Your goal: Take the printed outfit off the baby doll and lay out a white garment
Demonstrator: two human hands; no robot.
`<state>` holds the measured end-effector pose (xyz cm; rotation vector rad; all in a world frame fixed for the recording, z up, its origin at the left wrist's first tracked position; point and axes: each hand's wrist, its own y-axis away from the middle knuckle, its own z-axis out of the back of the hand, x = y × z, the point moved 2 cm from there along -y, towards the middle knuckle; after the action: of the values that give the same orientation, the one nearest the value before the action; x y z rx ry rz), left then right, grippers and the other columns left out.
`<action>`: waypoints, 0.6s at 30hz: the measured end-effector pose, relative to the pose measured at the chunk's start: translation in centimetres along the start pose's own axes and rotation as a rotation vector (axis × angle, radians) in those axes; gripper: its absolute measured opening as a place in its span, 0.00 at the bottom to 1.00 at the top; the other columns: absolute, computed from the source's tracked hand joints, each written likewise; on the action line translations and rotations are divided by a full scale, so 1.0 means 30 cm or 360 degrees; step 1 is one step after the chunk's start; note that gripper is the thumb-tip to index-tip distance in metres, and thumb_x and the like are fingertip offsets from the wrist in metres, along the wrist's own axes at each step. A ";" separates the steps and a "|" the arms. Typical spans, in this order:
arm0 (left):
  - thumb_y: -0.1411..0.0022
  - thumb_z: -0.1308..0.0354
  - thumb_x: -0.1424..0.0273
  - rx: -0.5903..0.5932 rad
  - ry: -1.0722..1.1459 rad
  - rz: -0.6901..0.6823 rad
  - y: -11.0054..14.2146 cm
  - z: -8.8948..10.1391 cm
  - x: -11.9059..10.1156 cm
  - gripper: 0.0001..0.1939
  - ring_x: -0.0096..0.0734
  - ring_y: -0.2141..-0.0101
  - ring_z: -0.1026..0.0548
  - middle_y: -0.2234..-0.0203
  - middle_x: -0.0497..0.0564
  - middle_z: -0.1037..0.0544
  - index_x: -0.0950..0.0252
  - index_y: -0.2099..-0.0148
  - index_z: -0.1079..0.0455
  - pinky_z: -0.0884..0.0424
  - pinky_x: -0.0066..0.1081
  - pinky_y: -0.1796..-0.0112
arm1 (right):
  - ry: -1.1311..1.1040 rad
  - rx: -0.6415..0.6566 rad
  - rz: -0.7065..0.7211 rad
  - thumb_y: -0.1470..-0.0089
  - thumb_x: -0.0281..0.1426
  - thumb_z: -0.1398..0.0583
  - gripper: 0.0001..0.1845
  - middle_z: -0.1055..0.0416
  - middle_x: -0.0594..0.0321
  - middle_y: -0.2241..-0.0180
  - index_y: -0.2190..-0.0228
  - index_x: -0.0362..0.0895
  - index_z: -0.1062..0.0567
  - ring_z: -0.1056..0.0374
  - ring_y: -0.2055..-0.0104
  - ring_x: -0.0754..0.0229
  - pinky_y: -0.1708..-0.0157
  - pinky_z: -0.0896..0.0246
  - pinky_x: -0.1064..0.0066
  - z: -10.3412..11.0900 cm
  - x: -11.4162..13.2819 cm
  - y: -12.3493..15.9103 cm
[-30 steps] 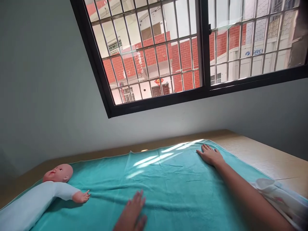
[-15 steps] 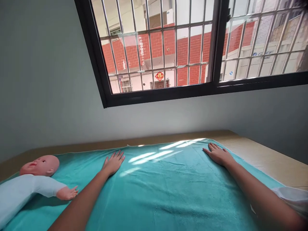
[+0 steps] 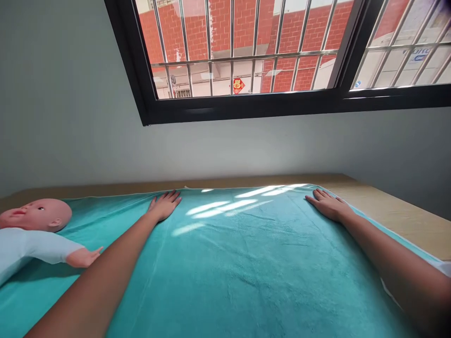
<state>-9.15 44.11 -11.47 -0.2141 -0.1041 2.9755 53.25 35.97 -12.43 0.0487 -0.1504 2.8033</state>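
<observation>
A teal towel point(image 3: 239, 267) covers most of the wooden table, with a few creases and bright streaks of sunlight near its far edge. My left hand point(image 3: 164, 205) lies flat on it close to that edge, fingers spread. At the far right corner of the cloth rests my right hand point(image 3: 328, 204), palm down with its fingers apart. Neither hand grips anything. To the left of my left arm a baby doll point(image 3: 38, 216) in a pale blue outfit lies on its back, one arm reaching toward my forearm. Its lower body is out of view.
Bare wood of the tabletop point(image 3: 398, 211) shows along the right and far edges. Behind it rises a grey wall point(image 3: 232, 145) with a black-framed window point(image 3: 239, 104) and metal bars. Something white point(image 3: 444, 267) lies at the right edge, partly cut off.
My view has tipped downward, so the window, doll and towel sit higher in the picture. Both hands stay flat near the towel's far edge, and the towel looks slightly smoother.
</observation>
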 end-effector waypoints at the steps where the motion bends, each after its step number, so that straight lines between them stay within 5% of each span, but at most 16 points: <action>1: 0.33 0.68 0.50 -0.0008 0.0008 0.0000 -0.002 -0.001 0.002 0.31 0.48 0.34 0.51 0.32 0.47 0.51 0.52 0.32 0.51 0.57 0.61 0.39 | -0.0007 -0.0009 0.0005 0.40 0.54 0.63 0.43 0.58 0.55 0.32 0.35 0.38 0.49 0.62 0.31 0.48 0.34 0.62 0.49 -0.003 -0.001 -0.003; 6: 0.32 0.64 0.52 -0.0168 0.0048 0.0005 0.012 0.011 -0.014 0.29 0.46 0.35 0.47 0.34 0.50 0.45 0.55 0.35 0.43 0.52 0.56 0.39 | -0.0021 -0.0032 0.0007 0.39 0.52 0.61 0.41 0.54 0.52 0.33 0.36 0.38 0.46 0.59 0.31 0.47 0.35 0.61 0.49 0.009 0.007 0.010; 10: 0.30 0.67 0.63 -0.0441 0.0102 0.0003 0.076 0.071 -0.051 0.27 0.40 0.36 0.45 0.34 0.55 0.43 0.67 0.37 0.40 0.49 0.44 0.38 | 0.0004 -0.0090 -0.0030 0.36 0.42 0.60 0.34 0.50 0.44 0.35 0.39 0.34 0.42 0.55 0.33 0.43 0.37 0.60 0.43 0.093 0.072 0.082; 14: 0.31 0.64 0.62 -0.0392 0.0175 -0.0114 0.211 0.140 -0.116 0.26 0.39 0.40 0.36 0.39 0.54 0.33 0.66 0.41 0.34 0.43 0.39 0.40 | -0.0037 -0.0162 0.0150 0.35 0.37 0.58 0.29 0.48 0.41 0.36 0.40 0.32 0.41 0.53 0.34 0.43 0.37 0.58 0.49 0.178 0.270 0.185; 18: 0.30 0.62 0.58 -0.0231 0.0207 -0.0297 0.460 0.167 -0.246 0.26 0.33 0.40 0.35 0.40 0.50 0.32 0.62 0.38 0.37 0.39 0.34 0.41 | -0.0204 -0.0105 0.0509 0.35 0.37 0.55 0.28 0.48 0.45 0.35 0.39 0.34 0.41 0.53 0.33 0.47 0.36 0.56 0.56 0.188 0.558 0.375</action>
<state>-4.74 29.05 -6.61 -0.3916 -0.3074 2.7614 33.84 30.22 -7.08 0.2063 -0.3058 3.1114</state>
